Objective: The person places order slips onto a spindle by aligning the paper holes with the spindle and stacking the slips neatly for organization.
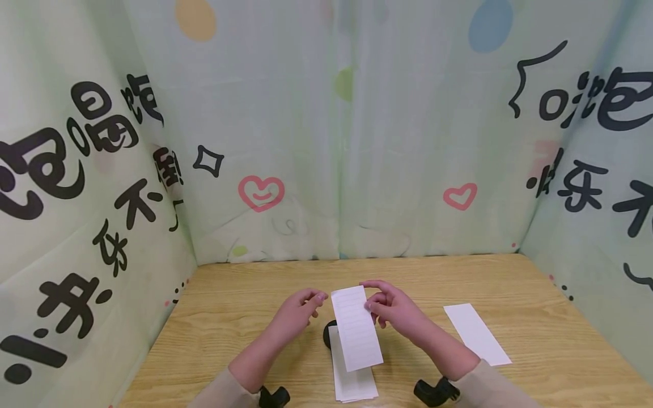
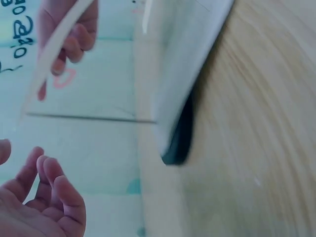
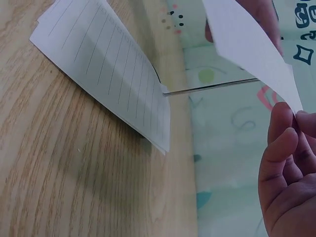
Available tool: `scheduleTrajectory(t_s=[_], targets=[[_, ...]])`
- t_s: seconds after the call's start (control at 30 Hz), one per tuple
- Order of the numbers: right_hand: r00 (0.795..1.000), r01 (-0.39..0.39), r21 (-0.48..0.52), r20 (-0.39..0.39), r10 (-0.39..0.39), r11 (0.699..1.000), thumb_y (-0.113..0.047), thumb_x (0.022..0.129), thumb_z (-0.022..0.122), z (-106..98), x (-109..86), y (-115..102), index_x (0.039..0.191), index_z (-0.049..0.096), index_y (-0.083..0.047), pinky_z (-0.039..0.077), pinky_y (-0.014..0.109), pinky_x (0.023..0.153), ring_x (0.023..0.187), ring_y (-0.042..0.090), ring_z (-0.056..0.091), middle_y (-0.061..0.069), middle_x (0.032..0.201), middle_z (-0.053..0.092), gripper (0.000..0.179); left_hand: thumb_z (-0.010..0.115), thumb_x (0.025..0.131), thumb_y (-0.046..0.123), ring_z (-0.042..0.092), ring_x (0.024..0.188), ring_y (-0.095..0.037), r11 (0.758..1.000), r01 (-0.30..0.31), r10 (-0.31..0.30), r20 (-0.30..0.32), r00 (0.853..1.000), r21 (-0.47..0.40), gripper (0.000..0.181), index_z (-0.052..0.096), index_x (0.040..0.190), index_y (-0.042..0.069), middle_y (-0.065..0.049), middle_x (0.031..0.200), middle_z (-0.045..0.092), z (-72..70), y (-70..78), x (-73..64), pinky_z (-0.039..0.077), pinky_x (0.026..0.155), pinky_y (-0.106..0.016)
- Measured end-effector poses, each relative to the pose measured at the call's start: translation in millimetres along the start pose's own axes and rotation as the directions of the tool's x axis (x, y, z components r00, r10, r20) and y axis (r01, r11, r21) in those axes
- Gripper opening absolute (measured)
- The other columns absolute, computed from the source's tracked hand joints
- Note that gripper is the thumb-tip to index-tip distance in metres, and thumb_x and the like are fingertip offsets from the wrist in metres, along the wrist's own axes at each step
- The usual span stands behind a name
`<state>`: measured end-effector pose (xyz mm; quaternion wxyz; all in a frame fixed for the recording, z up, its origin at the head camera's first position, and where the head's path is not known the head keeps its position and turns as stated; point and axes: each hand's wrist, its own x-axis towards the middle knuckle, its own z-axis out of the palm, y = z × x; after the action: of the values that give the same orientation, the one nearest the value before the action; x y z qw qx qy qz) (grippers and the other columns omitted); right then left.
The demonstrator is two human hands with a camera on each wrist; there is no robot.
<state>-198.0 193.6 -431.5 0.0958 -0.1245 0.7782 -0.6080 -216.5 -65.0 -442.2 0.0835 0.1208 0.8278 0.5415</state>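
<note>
My right hand [image 1: 393, 309] pinches the right edge of a lined white paper slip [image 1: 357, 328] between thumb and fingers. The slip is held above the table near the top of a thin upright metal spike [image 2: 94, 117]. Whether the spike's tip pierces this slip, I cannot tell. Just off the slip's left edge, my left hand [image 1: 301, 309] hovers with loosely bent fingers, holding nothing. Below, a few lined slips [image 3: 98, 64] lie stacked at the foot of the spike, over its round black base [image 1: 329, 335].
Another white slip [image 1: 476, 334] lies flat on the wooden table [image 1: 229, 317], right of my right forearm. Printed curtains [image 1: 306, 141] enclose the table's back and sides. Black wrist mounts [image 1: 436, 392] show near both sleeves.
</note>
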Motion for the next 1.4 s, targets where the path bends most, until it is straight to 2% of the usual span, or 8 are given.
scheduleTrajectory(t_s=[0.13,0.33,0.43,0.7,0.93,1.4], targets=[[1.000,-0.009,0.002,-0.016,0.009,1.000,-0.013,0.097,0.064,1,0.1,1,0.144,0.044,-0.004,0.049,0.028,0.060,0.076,0.027,0.057,0.010,0.088,0.063,0.052,0.057,0.099,0.044,0.059,0.087,-0.022,0.998,-0.008,0.006,-0.021,1.000,-0.056,0.040,0.068,0.115,0.010,-0.006,0.103,0.063,5.2,12.1,0.9,0.051,0.072,-0.038],[0.999,-0.019,0.018,-0.030,0.020,1.000,-0.014,0.097,0.064,2,-0.9,0,0.145,0.043,-0.005,0.049,0.028,0.060,0.075,0.025,0.057,0.010,0.088,0.063,0.052,0.063,0.097,0.041,0.059,0.089,-0.023,1.000,-0.006,0.005,-0.019,1.000,-0.021,0.033,0.067,0.114,0.013,-0.001,0.102,0.062,13.7,22.9,3.0,0.049,0.072,-0.035],[0.999,-0.023,0.020,-0.033,0.024,1.000,-0.014,0.098,0.063,3,-1.8,-2,0.144,0.044,-0.005,0.049,0.028,0.060,0.075,0.024,0.058,0.010,0.089,0.064,0.051,0.065,0.096,0.039,0.058,0.088,-0.020,1.000,0.006,-0.007,-0.020,1.000,-0.008,0.030,0.067,0.111,0.013,-0.001,0.102,0.062,16.7,23.0,5.2,0.048,0.073,-0.035],[1.000,-0.008,0.032,-0.023,0.009,0.999,-0.014,0.098,0.063,6,-2.1,-2,0.144,0.045,-0.005,0.049,0.028,0.059,0.074,0.024,0.059,0.011,0.089,0.065,0.050,0.065,0.096,0.035,0.058,0.089,-0.021,0.999,0.047,-0.047,-0.029,0.998,0.009,0.021,0.067,0.105,0.015,-0.002,0.102,0.062,19.4,24.2,6.6,0.047,0.073,-0.036],[1.000,0.000,0.062,-0.023,0.002,0.998,-0.012,0.098,0.063,7,-2.8,0,0.143,0.045,-0.005,0.048,0.027,0.058,0.074,0.024,0.059,0.011,0.089,0.065,0.049,0.064,0.097,0.031,0.058,0.087,-0.020,0.999,0.028,-0.028,-0.035,0.999,0.017,0.018,0.067,0.106,0.016,-0.001,0.100,0.062,20.8,26.3,5.7,0.047,0.071,-0.035],[1.000,0.010,0.059,-0.019,-0.008,0.998,-0.012,0.098,0.063,7,-4.2,2,0.143,0.043,-0.002,0.048,0.027,0.058,0.073,0.022,0.059,0.010,0.089,0.064,0.050,0.066,0.096,0.030,0.058,0.087,-0.020,1.000,0.020,-0.020,-0.032,0.999,0.020,0.017,0.067,0.103,0.015,-0.001,0.100,0.061,23.2,31.8,4.3,0.047,0.071,-0.035]])
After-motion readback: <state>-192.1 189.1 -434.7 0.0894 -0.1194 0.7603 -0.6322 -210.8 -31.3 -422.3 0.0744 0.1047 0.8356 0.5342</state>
